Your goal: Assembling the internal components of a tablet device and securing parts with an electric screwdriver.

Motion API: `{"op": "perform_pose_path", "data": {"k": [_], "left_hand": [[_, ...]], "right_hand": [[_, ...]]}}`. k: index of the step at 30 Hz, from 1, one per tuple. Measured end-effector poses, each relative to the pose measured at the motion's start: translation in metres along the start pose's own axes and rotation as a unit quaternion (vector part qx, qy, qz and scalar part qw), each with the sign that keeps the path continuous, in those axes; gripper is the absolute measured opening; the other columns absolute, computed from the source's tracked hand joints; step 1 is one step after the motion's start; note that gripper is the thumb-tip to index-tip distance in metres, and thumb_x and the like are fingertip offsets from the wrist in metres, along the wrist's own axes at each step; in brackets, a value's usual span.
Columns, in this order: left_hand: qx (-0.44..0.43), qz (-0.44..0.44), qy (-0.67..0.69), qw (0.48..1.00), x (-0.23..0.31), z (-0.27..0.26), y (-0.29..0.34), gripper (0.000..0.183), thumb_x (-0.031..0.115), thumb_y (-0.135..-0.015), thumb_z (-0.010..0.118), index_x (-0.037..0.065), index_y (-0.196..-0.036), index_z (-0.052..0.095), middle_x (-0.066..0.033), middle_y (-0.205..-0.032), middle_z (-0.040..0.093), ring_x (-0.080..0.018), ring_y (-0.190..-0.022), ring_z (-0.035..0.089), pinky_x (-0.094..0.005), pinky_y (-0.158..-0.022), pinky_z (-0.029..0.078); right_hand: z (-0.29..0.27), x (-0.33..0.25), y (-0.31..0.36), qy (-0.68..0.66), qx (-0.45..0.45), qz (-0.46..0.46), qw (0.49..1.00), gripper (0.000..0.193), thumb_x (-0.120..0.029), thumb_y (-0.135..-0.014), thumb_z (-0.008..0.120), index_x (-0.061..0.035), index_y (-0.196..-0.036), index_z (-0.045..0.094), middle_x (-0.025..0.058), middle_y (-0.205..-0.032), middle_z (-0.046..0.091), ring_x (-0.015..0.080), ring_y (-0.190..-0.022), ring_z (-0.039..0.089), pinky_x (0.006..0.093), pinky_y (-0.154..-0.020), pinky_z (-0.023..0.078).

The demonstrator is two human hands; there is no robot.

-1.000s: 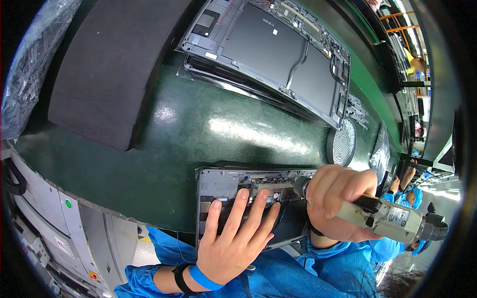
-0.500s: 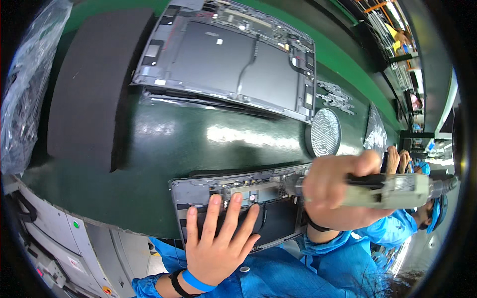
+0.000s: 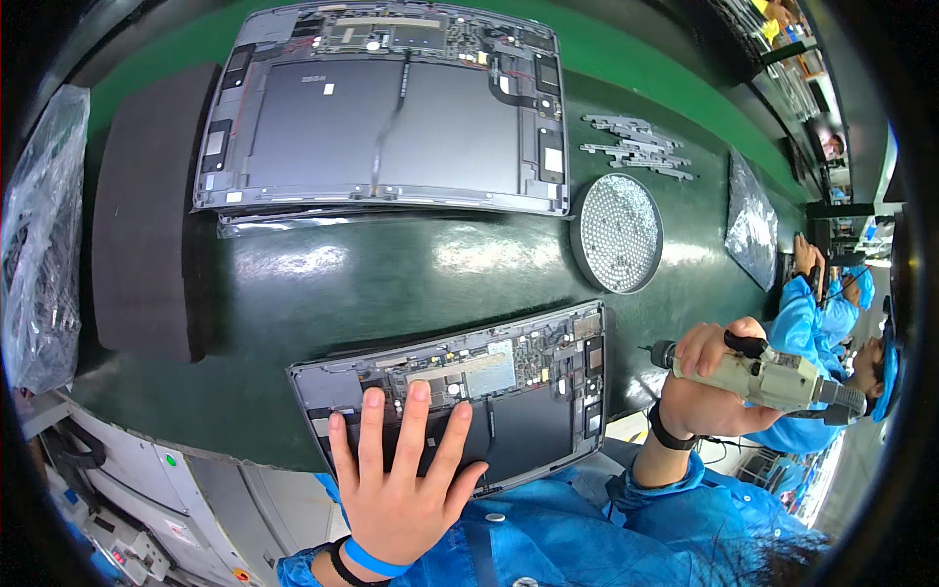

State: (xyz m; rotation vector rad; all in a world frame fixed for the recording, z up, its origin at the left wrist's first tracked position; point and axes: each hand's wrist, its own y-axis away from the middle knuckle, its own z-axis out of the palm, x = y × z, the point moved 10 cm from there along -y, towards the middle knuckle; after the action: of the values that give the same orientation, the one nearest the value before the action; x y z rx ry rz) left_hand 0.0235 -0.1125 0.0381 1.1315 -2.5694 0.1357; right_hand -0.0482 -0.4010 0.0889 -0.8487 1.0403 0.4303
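Observation:
An opened laptop base [image 3: 533,430] with bare circuit board and dark battery lies at the table's near edge. My left hand [image 3: 406,479] rests flat on its left part, fingers spread over the battery and lower edge of the board. To the right of that laptop base, my right hand [image 3: 719,386] is wrapped round a pale electric screwdriver [image 3: 782,380]. The screwdriver's bit points left, apart from the laptop base. Right of centre stands a round dish [image 3: 618,235] with a surface full of small holes or screws; I cannot tell which.
At the back, another opened laptop base [image 3: 313,137] lies on a stack. Thin grey strips [image 3: 636,147] sit to its right. A black foam block [image 3: 147,215] and clear plastic bags [image 3: 44,235] are at left. Another plastic bag [image 3: 751,225] and co-workers [image 3: 812,313] are at right.
My right hand has drawn the screwdriver off the laptop base, out to the right. My left hand stays flat on the laptop base. The whole view has shifted slightly.

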Motion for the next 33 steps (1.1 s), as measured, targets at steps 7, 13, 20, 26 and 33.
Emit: {"op": "perform_pose_path", "data": {"k": [7, 13, 20, 26, 33], "left_hand": [[-0.028, -0.028, 0.007, 0.999, 0.011, -0.009, -0.012, 0.056, 0.045, -0.081, 0.07, 0.024, -0.132, 0.063, -0.0093, -0.149, 0.046, -0.0421, -0.136, 0.04, -0.0649, -0.108, 0.029], [-0.038, 0.038, -0.017, 0.998, 0.038, -0.01, -0.034, 0.062, 0.042, -0.079, 0.073, 0.018, -0.135, 0.06, -0.0092, -0.15, 0.044, -0.0449, -0.134, 0.041, -0.0624, -0.107, 0.033], [-0.032, 0.054, -0.03, 0.998, 0.05, -0.004, -0.049, 0.06, 0.04, -0.078, 0.075, 0.014, -0.131, 0.062, -0.0064, -0.149, 0.046, -0.046, -0.129, 0.043, -0.0614, -0.103, 0.038], [-0.009, 0.097, -0.018, 0.995, 0.058, -0.007, -0.047, 0.054, 0.026, -0.07, 0.08, 0.012, -0.12, 0.068, -0.0007, -0.144, 0.051, -0.0433, -0.126, 0.046, -0.0577, -0.098, 0.045], [0.02, 0.12, -0.004, 0.993, 0.061, -0.014, -0.047, 0.042, 0.02, -0.068, 0.08, 0.008, -0.107, 0.072, -0.0031, -0.133, 0.061, -0.0382, -0.121, 0.054, -0.0523, -0.097, 0.047]], "right_hand": [[-0.019, 0.011, 0.008, -0.005, 0.011, 0.009, 1.0, 0.097, -0.084, -0.084, 0.032, 0.0064, -0.115, 0.048, 0.0072, -0.063, 0.05, 0.0197, -0.053, 0.047, 0.0315, -0.049, 0.036], [-0.02, 0.013, 0.008, -0.028, 0.009, 0.02, 0.999, 0.099, -0.086, -0.083, 0.033, 0.0061, -0.115, 0.048, 0.0072, -0.065, 0.051, 0.0197, -0.057, 0.049, 0.0313, -0.052, 0.038], [-0.02, 0.016, 0.014, -0.031, -0.003, 0.021, 0.999, 0.099, -0.087, -0.082, 0.034, 0.0061, -0.113, 0.048, 0.0072, -0.066, 0.051, 0.0198, -0.058, 0.05, 0.0321, -0.054, 0.039], [-0.024, 0.02, 0.013, -0.012, 0.03, 0.029, 0.999, 0.095, -0.086, -0.083, 0.033, 0.0022, -0.114, 0.049, 0.0032, -0.061, 0.049, 0.0162, -0.054, 0.046, 0.0287, -0.049, 0.035], [-0.027, 0.021, 0.011, -0.046, 0.014, 0.033, 0.998, 0.101, -0.09, -0.079, 0.037, 0.0041, -0.111, 0.05, 0.0059, -0.065, 0.052, 0.0177, -0.057, 0.05, 0.0307, -0.054, 0.04]]}}
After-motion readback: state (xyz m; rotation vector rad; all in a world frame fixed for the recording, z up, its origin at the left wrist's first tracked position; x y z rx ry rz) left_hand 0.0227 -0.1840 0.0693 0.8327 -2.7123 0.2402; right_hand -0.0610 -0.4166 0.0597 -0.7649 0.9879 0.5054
